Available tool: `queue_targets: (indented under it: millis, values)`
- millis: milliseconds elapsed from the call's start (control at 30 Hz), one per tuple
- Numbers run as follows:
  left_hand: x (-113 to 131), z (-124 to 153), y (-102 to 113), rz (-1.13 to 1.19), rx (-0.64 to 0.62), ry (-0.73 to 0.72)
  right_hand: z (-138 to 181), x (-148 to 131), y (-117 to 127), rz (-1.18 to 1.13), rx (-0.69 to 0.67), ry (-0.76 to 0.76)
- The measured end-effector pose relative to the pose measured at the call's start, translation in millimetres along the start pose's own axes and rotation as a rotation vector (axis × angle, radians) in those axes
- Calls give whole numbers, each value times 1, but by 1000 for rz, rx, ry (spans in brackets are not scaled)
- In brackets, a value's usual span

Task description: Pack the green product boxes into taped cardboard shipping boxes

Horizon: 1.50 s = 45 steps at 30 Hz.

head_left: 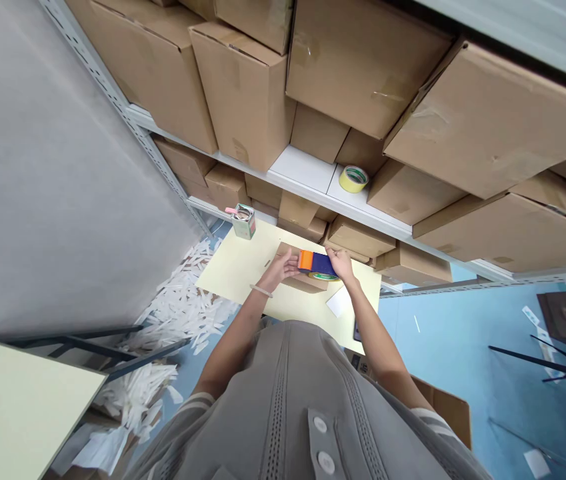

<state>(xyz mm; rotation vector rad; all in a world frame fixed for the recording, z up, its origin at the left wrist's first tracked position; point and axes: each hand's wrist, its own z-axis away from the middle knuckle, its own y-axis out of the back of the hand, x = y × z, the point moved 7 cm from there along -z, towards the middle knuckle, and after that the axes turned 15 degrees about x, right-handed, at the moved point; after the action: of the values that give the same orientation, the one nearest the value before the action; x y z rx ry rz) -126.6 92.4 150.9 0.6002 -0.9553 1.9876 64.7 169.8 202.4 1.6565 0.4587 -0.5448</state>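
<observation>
My right hand (341, 264) is closed around the end of a blue and orange tape dispenser (319, 263). The dispenser is over a small brown cardboard box (303, 285) on the pale yellow table (237, 267). My left hand (281, 268) is at the dispenser's orange end, its fingers stretched out; whether they touch it I cannot tell. A yellow-green tape roll shows at the dispenser's lower side. The box is partly covered by my hands and the dispenser.
A small carton (244, 223) holding a pink-handled item stands at the table's far left corner. White paper (339, 302) lies at right. Shelves with several cardboard boxes (243, 93) and a yellow tape roll (353, 179) rise behind. Paper strips (187, 293) litter the floor at left.
</observation>
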Motion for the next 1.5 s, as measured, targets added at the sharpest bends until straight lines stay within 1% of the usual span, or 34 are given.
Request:
queue_targets:
  millis: [67, 167, 233, 300, 433, 567, 633, 733, 867, 1033, 1133, 1233, 1300, 1433, 1500]
  values:
    - [3, 3, -2, -42, -24, -35, 0, 0, 0, 4, 7, 4]
    - [7, 6, 0, -60, -1, -96, 0, -1, 0, 8, 21, 25]
    - [6, 7, 3, -39, 14, -108, 0, -1, 0, 10, 24, 31]
    - [3, 6, 5, -14, 3, -104, -1, 0, 0, 11, 24, 26]
    - [-4, 2, 6, 33, -26, -77, 0, 0, 1, 19, 21, 11]
    - [-10, -4, 7, 61, 33, 11, 1, -2, 1, 39, 18, 14]
    - [-12, -6, 5, 69, 37, 57, 1, -3, 1, 50, 11, 14]
    - [-14, -9, 1, 68, 28, 86, 1, -2, 0, 59, 3, 11]
    - [-22, -14, 0, 105, 88, 136, 1, 0, -1, 48, 3, 17]
    - [-28, -22, -3, 120, 104, 107, 0, 1, -1, 26, 5, 19]
    - [-36, -27, -4, 116, 136, 101, 1, 0, 0, 29, 3, 17]
    - [-44, -31, -5, 126, 130, 106, 2, 2, 1, 26, 2, 4]
    - [-45, -32, -4, 134, 124, 122, 3, 3, 2, 15, 5, 1]
    - [-42, -30, -1, 146, 128, 203, 3, 4, 2, 14, 7, 8]
    - [-38, -28, -3, 139, 123, 192, 3, 3, 1, 34, 6, 15]
